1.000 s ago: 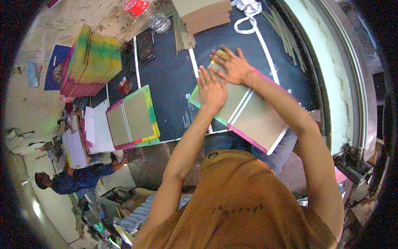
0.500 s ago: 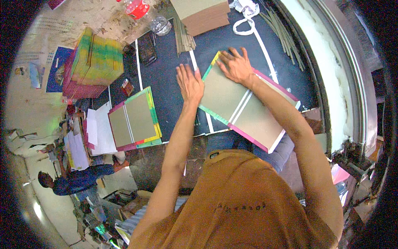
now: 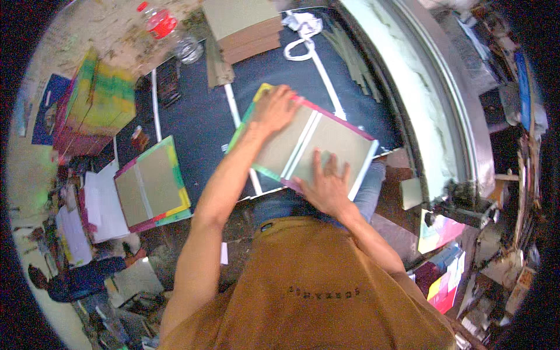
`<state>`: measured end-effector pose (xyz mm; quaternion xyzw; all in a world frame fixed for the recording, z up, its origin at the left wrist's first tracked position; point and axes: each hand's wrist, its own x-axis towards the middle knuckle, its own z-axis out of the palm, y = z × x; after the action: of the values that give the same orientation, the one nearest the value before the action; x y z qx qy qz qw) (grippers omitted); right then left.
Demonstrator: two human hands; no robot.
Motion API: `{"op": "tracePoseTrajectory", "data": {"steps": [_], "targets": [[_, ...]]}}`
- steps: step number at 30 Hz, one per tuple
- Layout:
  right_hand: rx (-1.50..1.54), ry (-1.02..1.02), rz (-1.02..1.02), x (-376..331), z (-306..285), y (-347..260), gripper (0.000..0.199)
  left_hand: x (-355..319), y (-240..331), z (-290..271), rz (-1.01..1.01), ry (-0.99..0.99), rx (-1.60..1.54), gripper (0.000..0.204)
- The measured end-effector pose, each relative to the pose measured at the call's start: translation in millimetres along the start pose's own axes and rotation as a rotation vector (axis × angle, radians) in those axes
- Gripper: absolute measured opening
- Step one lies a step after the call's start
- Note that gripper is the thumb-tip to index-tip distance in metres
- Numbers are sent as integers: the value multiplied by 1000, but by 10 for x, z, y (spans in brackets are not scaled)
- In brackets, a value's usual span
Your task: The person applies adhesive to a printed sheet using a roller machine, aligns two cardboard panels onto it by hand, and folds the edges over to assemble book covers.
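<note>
A grey-board book cover [image 3: 274, 149] lies tilted on the dark table in front of me, overhanging its near edge. Coloured paper strips in yellow, green, pink and white border it, and two white strips cross its middle. My left hand [image 3: 274, 111] rests on the cover's far corner, its fingers close together by the yellow and pink edging. On the near part, right of the white strips, my right hand [image 3: 328, 184] lies flat with fingers spread. A second bordered cover [image 3: 153, 184] lies to the left, near the table's front edge.
Bordered covers stand in a tall stack [image 3: 99, 105] at the far left. Bare grey boards [image 3: 251, 35] are piled at the back, beside thin board strips [image 3: 219, 67]. A plastic bottle [image 3: 169, 32], a white cloth loop [image 3: 300, 49] and more strips [image 3: 353, 61] lie around. Another person [image 3: 87, 277] is at lower left.
My left hand has moved from the cover's left edge to its far corner. My right hand has left that corner and come back to the near part. The view has shifted.
</note>
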<state>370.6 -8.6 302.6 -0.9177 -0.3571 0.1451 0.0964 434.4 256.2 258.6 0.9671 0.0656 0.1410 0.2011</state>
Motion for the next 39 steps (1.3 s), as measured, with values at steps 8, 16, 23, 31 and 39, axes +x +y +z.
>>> {"op": "tracePoseTrajectory", "data": {"steps": [8,16,23,31,39], "targets": [[61,129,-157,1112,89,-81,82,-907,-344,-687,-563,-197,189,69],[258,19,-331,1472,16,38,65,-2046,442,-710,-797,-256,-430,45],[-65,488,92,1883,99,591,98,-863,-221,10,-550,135,160,95],[-150,376,19,1874,147,428,96,-745,-218,63,-497,77,247,101],[-197,468,-98,1931,126,760,92,-565,-421,-111,-379,-58,148,86]]}}
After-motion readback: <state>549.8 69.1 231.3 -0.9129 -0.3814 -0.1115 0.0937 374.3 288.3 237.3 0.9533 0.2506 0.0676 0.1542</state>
